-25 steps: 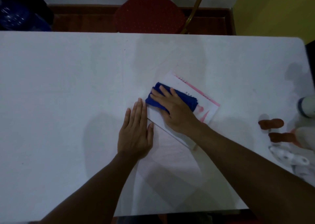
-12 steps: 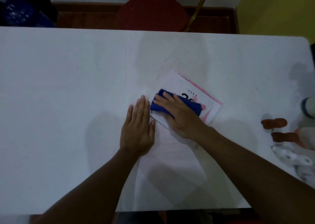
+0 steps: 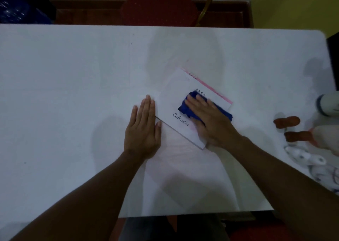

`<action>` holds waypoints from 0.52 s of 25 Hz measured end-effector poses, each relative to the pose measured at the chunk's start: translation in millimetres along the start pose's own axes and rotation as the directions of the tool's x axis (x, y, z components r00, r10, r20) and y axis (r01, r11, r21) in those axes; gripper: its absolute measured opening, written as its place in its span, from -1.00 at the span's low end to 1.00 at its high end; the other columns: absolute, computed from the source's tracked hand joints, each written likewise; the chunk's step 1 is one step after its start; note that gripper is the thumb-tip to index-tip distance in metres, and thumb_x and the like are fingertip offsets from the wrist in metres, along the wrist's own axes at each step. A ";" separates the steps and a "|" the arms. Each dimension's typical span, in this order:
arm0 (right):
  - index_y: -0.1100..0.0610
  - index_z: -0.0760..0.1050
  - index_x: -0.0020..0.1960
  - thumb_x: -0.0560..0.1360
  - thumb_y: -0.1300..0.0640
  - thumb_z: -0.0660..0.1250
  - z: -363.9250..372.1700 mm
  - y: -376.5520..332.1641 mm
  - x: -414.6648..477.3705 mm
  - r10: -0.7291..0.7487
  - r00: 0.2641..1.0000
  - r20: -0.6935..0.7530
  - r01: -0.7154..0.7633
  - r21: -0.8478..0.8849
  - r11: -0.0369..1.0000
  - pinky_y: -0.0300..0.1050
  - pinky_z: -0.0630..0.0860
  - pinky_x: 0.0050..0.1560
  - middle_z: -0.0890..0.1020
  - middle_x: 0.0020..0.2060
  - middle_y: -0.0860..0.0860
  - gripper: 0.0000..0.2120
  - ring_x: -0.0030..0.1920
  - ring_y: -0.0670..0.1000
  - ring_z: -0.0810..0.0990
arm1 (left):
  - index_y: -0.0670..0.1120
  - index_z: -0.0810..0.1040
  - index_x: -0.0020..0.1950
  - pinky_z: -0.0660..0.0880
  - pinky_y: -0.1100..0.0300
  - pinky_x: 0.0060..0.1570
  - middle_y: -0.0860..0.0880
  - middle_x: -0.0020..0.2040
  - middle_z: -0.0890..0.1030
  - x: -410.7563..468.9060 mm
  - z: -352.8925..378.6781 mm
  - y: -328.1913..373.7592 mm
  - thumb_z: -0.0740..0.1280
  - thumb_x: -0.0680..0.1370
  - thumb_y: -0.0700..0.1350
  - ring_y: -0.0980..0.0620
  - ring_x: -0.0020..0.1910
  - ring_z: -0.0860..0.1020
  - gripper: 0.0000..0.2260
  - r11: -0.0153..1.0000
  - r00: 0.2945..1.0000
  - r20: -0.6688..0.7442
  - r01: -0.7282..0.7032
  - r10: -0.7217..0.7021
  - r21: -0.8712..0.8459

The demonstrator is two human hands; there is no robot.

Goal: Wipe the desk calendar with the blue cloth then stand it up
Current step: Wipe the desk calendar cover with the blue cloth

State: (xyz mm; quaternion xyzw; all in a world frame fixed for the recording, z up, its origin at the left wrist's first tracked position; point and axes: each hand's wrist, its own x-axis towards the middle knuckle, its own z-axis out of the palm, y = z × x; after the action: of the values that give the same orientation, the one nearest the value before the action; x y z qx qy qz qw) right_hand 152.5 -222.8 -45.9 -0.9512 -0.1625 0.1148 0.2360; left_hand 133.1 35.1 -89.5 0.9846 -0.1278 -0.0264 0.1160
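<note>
Wiping the flat white-and-pink desk calendar (image 3: 178,101), the right hand (image 3: 211,119) presses the crumpled blue cloth (image 3: 189,108) flat-palmed at three o'clock of the open, bracing left hand (image 3: 143,130); standing it up likely comes next.

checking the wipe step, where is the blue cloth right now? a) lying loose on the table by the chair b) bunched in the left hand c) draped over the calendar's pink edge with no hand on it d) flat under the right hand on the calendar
d: the blue cloth sits on the calendar pressed under the right hand, while the left hand lies flat on the table beside it.
</note>
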 end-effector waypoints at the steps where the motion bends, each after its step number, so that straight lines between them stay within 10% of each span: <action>1: 0.12 0.16 0.64 0.69 0.18 0.18 1.9 -2.4 14.2 0.070 0.998 -0.012 -0.069 0.010 0.998 0.05 -0.03 0.65 0.19 0.64 -0.01 -0.45 0.65 0.04 0.08 | -0.19 0.00 0.73 0.07 -0.11 0.70 -0.15 0.75 0.02 0.0 -0.1 -0.6 -0.07 0.74 0.07 -0.05 0.75 -0.01 -0.40 1.000 1.000 -0.007 -0.002 0.002 -0.001; 13: 0.15 0.38 0.55 0.61 0.19 0.29 2.1 9.8 -53.4 -0.020 0.990 -0.136 0.008 -0.086 0.996 0.11 0.21 0.59 0.39 0.55 0.02 -0.50 0.59 0.05 0.29 | -0.18 -0.01 0.73 0.04 -0.11 0.71 -0.17 0.75 0.03 -1.2 3.7 -2.7 -0.06 0.73 0.06 -0.07 0.75 0.03 -0.40 1.000 0.998 -0.060 -0.019 0.019 -0.002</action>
State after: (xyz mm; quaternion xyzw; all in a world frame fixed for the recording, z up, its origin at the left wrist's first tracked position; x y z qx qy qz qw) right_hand 105.2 -249.5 -44.9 -0.9648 -0.1572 0.0405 0.2067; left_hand 132.3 37.1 -93.7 0.9836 -0.1338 0.0040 0.1210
